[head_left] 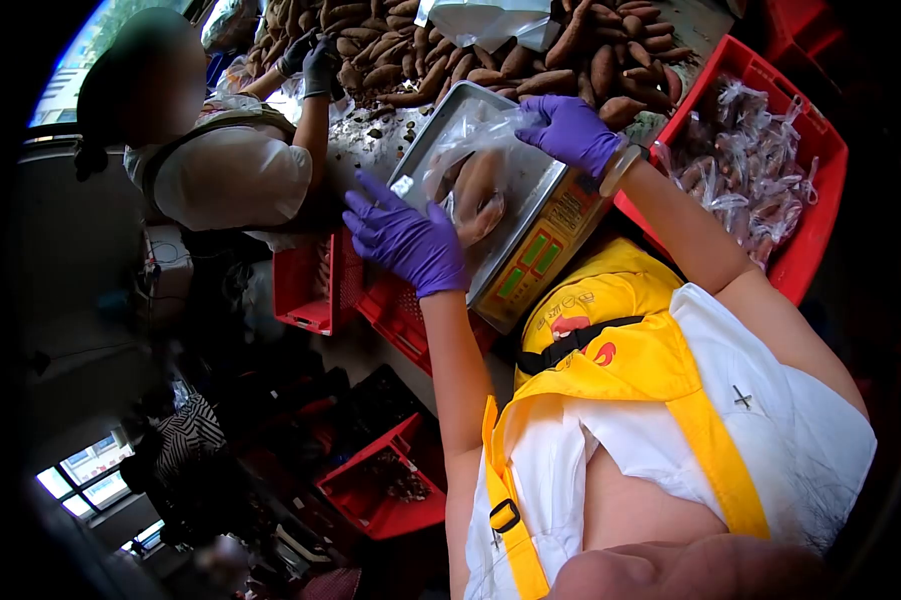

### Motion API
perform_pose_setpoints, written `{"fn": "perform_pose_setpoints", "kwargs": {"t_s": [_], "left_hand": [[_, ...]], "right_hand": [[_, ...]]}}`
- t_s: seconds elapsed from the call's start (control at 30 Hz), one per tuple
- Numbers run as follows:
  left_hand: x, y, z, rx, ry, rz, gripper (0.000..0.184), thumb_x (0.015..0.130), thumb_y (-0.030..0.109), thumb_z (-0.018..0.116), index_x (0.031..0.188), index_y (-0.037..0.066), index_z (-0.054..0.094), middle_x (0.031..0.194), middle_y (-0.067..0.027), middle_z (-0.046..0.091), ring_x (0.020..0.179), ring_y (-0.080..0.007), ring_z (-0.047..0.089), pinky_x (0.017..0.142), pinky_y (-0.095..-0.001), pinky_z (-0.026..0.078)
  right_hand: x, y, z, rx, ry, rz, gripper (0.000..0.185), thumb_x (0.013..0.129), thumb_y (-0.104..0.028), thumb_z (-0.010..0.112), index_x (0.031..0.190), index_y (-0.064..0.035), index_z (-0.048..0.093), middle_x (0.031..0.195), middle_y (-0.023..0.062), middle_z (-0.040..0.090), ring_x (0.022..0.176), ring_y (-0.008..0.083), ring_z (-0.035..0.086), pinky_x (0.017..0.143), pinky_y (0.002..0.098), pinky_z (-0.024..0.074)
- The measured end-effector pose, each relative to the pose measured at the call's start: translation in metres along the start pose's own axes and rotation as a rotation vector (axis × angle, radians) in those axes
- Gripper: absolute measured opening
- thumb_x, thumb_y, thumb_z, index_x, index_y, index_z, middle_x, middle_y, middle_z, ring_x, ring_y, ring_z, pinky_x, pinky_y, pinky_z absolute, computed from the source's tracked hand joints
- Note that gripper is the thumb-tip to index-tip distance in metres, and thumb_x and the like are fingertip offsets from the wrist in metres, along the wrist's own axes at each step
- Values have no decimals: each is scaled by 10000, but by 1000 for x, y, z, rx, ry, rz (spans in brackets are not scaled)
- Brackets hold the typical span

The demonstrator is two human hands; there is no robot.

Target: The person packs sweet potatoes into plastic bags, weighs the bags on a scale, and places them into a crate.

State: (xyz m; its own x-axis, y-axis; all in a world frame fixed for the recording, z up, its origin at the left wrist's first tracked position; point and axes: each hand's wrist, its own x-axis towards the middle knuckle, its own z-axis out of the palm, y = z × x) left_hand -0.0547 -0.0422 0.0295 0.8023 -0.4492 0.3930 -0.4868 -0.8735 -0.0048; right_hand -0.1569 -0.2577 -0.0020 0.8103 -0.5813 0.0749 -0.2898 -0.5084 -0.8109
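Note:
A clear plastic bag [446,176] with sweet potatoes [480,187] inside lies on the metal pan [458,97] of a weighing scale [540,250] with green lit displays. My right hand [575,135], in a purple glove, is at the bag's upper right edge, its fingers closed on the thin plastic. My left hand [407,240], gloved alike, is on the near left side of the bag with its fingers spread apart. Its palm side is hidden, so whether it touches the bag I cannot tell.
Loose sweet potatoes [602,72] are heaped at the back of the table. A red crate [820,220] of bagged ones stands right, with red crates [305,312] below the table at left. A co-worker [230,170] in dark gloves works at the far left.

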Motion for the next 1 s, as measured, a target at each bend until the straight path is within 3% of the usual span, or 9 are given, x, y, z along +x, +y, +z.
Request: {"fn": "perform_pose_setpoints", "kwargs": {"t_s": [0.17, 0.27, 0.43, 0.6, 0.7, 0.8, 0.87, 0.9, 1.0], "left_hand": [[-9, -69, 4, -78, -810, -331, 685, 858, 356, 573, 1403, -4, 366, 1253, -227, 556, 1134, -341, 550, 975, -422, 396], [-23, -73, 1, -745, -386, -377, 728, 873, 460, 574, 1388, -17, 382, 1264, -275, 531, 1146, -369, 543, 975, -418, 405], [2, 0, -14, -406, -7, 0, 928, 822, 579, 601, 1477, 38, 229, 1375, -315, 396, 1270, -430, 399, 1042, -483, 330], [-14, -32, 53, 30, -279, -117, 1072, 661, 423, 773, 1494, 96, 182, 1443, -249, 345, 1292, -384, 400, 1014, -485, 373], [-23, -70, 32, 21, -848, -179, 725, 793, 384, 655, 1381, 32, 418, 1276, -259, 526, 1051, -366, 591, 890, -461, 454], [-40, -95, 39, -490, -727, -297, 697, 845, 384, 635, 1372, -14, 411, 1259, -267, 538, 1079, -366, 582, 928, -458, 437], [-23, -55, 0, -1033, -162, -267, 716, 887, 395, 611, 1400, -35, 356, 1306, -275, 498, 1158, -381, 534, 994, -433, 396], [-12, -42, -12, -821, -95, -115, 735, 913, 341, 612, 1440, -44, 274, 1387, -249, 437, 1275, -301, 449, 1056, -363, 339], [3, 7, -23, -404, -38, 80, 896, 828, 426, 650, 1495, 47, 187, 1427, -266, 366, 1317, -422, 351, 1071, -482, 286]], "right_hand": [[-14, -8, -8, 444, -26, 78, 279, 841, -171, 714, 1078, -31, 671, 938, 28, 687, 860, 84, 599, 804, 253, 493], [-21, -21, -16, 429, -32, 34, 236, 851, -155, 700, 1064, -54, 683, 917, 15, 676, 839, 76, 578, 786, 250, 484], [-34, -59, -22, 502, -36, -155, 201, 841, -93, 691, 1035, -40, 678, 932, 60, 675, 834, 101, 615, 775, 262, 503], [-37, -71, -48, 335, -24, -355, 140, 808, -30, 680, 946, -44, 700, 899, 78, 655, 836, 147, 627, 772, 264, 497], [-42, -50, -57, 322, 27, -291, 156, 806, -24, 683, 958, -53, 706, 868, 63, 641, 808, 121, 603, 748, 250, 483], [-47, -41, -63, 348, -5, -113, 205, 793, -18, 672, 987, -71, 713, 909, 64, 629, 842, 149, 600, 769, 272, 481], [-51, -58, -64, 198, 74, -225, 273, 766, 17, 666, 1018, -81, 705, 953, 70, 626, 900, 190, 599, 801, 287, 476], [-53, -69, -62, 48, 152, -341, 344, 739, 52, 660, 1049, -91, 696, 997, 77, 623, 957, 231, 598, 833, 303, 471], [-54, -110, -51, -205, 279, -645, 530, 700, 44, 658, 1199, -132, 618, 1088, 80, 610, 1026, 267, 586, 885, 359, 463]]}}
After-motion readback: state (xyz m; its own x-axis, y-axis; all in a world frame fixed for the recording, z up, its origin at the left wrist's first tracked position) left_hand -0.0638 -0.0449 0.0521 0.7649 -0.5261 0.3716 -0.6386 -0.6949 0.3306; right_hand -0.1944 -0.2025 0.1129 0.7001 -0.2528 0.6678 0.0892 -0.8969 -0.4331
